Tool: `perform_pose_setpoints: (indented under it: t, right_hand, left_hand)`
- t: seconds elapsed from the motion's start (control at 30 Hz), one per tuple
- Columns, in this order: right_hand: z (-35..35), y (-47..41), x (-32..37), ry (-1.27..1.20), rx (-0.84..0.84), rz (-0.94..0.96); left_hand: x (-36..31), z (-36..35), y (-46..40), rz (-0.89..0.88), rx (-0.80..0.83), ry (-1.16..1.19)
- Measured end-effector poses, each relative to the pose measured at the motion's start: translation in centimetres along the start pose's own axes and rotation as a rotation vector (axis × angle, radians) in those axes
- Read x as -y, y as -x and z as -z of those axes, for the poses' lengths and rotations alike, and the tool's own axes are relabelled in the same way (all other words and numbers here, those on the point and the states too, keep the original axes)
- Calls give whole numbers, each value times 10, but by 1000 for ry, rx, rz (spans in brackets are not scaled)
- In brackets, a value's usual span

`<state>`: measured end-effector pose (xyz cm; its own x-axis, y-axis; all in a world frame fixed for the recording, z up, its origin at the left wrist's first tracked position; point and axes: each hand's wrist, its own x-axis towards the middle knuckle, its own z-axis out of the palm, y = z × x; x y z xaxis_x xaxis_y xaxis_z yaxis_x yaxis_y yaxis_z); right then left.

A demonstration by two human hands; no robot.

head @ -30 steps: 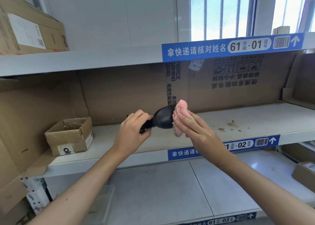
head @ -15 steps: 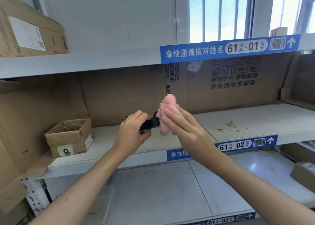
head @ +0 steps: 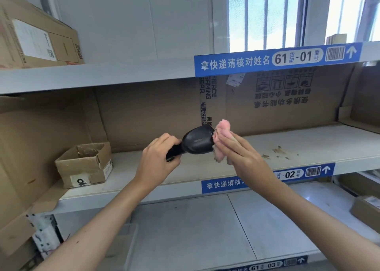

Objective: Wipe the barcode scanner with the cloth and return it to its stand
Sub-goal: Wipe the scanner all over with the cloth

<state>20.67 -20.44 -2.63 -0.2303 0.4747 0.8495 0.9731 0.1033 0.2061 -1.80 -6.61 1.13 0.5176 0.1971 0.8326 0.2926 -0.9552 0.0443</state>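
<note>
A black barcode scanner (head: 197, 141) is held in the air in front of the middle shelf, its rounded head pointing right. My left hand (head: 158, 159) grips its handle, which is mostly hidden in my fist. My right hand (head: 242, 157) presses a bunched pink cloth (head: 223, 135) against the right end of the scanner head. The cloth pokes out above and below my fingers. No stand is in view.
The middle shelf (head: 185, 172) carries a small open cardboard box (head: 86, 163) at the left and some brown crumbs (head: 277, 152) at the right. Flattened cardboard lines the shelf's back. A large box (head: 37, 38) sits on the top shelf. Another box (head: 366, 211) lies lower right.
The cloth and my right hand slid from over the scanner head back to its right end, uncovering the black head. My left hand kept its grip in place.
</note>
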Motion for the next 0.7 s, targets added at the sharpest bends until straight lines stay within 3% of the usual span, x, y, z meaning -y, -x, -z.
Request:
perform_pose_setpoints:
  t: [0.1, 0.23, 0.33, 0.5, 0.7]
  right_hand:
    - [3, 7, -2, -78, -7, -159]
    - [3, 3, 11, -179, -179, -276]
    - [3, -11, 25, -140, -209, -126]
    - [-5, -37, 54, 47, -123, 164]
    - [-11, -46, 54, 230, -39, 320]
  left_hand:
    - [1, -1, -1, 22, -3, 15]
    - [1, -3, -5, 47, 15, 32]
    - [2, -6, -3, 107, 21, 87]
    - [-2, -7, -4, 219, 22, 180]
    - [0, 4, 3, 377, 62, 366]
